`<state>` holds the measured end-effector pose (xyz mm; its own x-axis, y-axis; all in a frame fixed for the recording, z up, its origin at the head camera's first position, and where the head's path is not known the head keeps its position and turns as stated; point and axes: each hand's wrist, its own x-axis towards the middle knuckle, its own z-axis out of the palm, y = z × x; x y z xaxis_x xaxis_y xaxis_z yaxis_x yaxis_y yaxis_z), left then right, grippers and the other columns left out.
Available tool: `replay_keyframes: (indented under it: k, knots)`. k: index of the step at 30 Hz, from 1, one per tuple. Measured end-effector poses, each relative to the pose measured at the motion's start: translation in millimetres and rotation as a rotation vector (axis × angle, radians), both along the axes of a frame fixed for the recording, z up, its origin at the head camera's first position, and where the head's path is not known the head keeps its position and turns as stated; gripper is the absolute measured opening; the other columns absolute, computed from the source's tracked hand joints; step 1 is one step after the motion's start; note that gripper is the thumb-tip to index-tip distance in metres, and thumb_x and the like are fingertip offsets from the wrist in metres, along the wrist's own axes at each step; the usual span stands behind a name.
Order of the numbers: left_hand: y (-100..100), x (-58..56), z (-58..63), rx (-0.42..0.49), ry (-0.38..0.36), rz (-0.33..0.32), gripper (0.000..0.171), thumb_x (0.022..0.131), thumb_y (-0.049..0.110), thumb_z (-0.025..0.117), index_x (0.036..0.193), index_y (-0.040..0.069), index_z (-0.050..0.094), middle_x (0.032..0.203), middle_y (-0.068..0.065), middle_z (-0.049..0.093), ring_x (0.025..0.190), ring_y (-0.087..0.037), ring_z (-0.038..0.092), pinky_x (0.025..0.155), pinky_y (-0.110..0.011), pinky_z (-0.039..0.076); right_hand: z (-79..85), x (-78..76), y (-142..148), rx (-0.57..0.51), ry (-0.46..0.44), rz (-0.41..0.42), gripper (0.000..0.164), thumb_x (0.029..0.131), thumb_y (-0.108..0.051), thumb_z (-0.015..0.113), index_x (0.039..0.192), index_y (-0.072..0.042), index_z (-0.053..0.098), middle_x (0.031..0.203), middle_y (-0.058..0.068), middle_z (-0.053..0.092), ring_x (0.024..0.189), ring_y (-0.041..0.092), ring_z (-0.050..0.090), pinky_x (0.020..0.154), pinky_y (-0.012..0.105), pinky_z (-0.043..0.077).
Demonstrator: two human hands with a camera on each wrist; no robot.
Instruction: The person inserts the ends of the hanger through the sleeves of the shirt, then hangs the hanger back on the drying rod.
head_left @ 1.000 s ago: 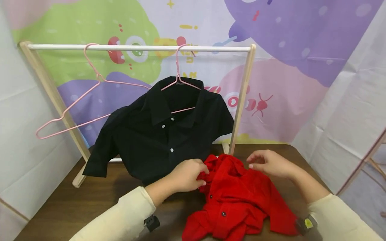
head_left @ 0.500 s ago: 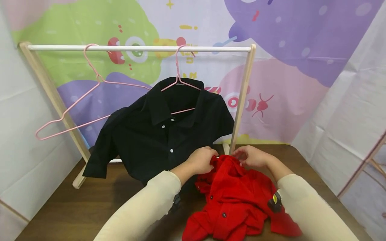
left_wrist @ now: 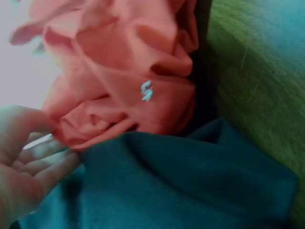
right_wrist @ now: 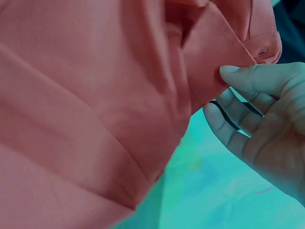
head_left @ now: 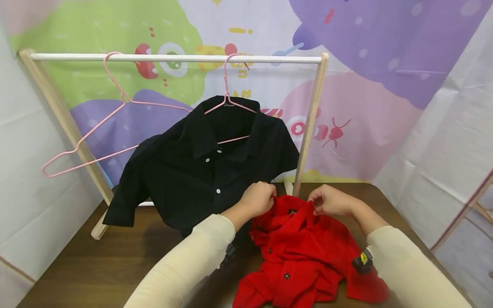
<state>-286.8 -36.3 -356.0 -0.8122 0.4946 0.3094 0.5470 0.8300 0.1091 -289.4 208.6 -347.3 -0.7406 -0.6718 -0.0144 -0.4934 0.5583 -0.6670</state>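
A rumpled red shirt [head_left: 296,244] with dark buttons lies on the table's near right part, its collar end lifted a little. The left hand [head_left: 259,199] pinches the collar's left side, and in the left wrist view its thumb and fingers [left_wrist: 57,167] meet at the cloth's edge. On the collar's other side, the right hand [head_left: 331,200] pinches the fabric between thumb and fingers, as the right wrist view also shows. Behind the left hand, a black shirt [head_left: 185,171] with white buttons hangs on a pink hanger [head_left: 226,79]; its hem comes down beside the red shirt.
A clothes rack with a white rail [head_left: 177,57] and wooden posts [head_left: 313,124] stands on the brown table [head_left: 115,265]. One bare pink hanger [head_left: 102,122] hangs at its left. A cartoon-print cloth [head_left: 366,141] covers the wall behind.
Both hands have come to the red shirt's collar and taken hold of it from either side. The collar has been raised and spread, showing a dark label. The view has shifted slightly.
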Motion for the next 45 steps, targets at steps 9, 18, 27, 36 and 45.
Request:
replay_keyframes:
  k: [9, 18, 27, 36, 45]
  knots:
    - [-11, 0.5, 11.9, 0.198, 0.047, 0.067, 0.004, 0.080, 0.013, 0.058, 0.083, 0.011, 0.059, 0.073, 0.000, 0.061, 0.059, -0.012, 0.054, 0.058, -0.025, 0.048, 36.1, 25.8, 29, -0.029, 0.272, -0.021, 0.032, 0.068, 0.014, 0.060, 0.072, -0.017, 0.068, 0.078, -0.006, 0.062, 0.075, 0.011, 0.057, 0.059, 0.026, 0.049]
    - [-17, 5.2, 34.7, 0.282, 0.064, 0.058, 0.005, 0.084, 0.014, 0.051, 0.086, 0.010, 0.053, 0.066, 0.001, 0.056, 0.054, -0.010, 0.050, 0.054, -0.022, 0.045, 52.1, 30.7, 59, 0.002, 0.985, 0.032, 0.033, 0.053, 0.016, 0.058, 0.063, -0.015, 0.064, 0.070, -0.007, 0.058, 0.065, 0.011, 0.055, 0.060, 0.021, 0.041]
    - [-17, 27.7, 80.1, 0.330, 0.081, -0.013, 0.006, 0.085, 0.018, 0.050, 0.088, 0.013, 0.051, 0.062, 0.005, 0.049, 0.052, -0.010, 0.046, 0.049, -0.020, 0.039, 65.4, 37.4, 75, -0.035, 1.212, 0.036, 0.020, 0.057, 0.011, 0.054, 0.068, -0.003, 0.063, 0.075, 0.008, 0.059, 0.074, 0.026, 0.054, 0.072, 0.028, 0.038]
    - [-29, 40.3, 107.5, 0.350, 0.174, -0.047, 0.011, 0.086, 0.018, 0.052, 0.094, 0.012, 0.056, 0.069, 0.004, 0.056, 0.056, -0.009, 0.046, 0.054, -0.018, 0.041, 68.2, 54.3, 75, 0.020, 1.447, 0.042, 0.033, 0.084, -0.007, 0.034, 0.076, 0.004, 0.064, 0.083, 0.017, 0.061, 0.080, 0.033, 0.055, 0.083, 0.031, 0.039]
    - [-37, 32.6, 75.6, 0.216, 0.014, 0.005, 0.012, 0.082, 0.018, 0.057, 0.093, 0.014, 0.057, 0.077, 0.003, 0.057, 0.063, -0.010, 0.048, 0.059, -0.020, 0.042, 30.0, 67.4, 72, 0.105, 1.386, 0.143, 0.038, 0.090, -0.008, 0.030, 0.081, 0.004, 0.064, 0.093, 0.018, 0.060, 0.088, 0.032, 0.055, 0.089, 0.033, 0.039]
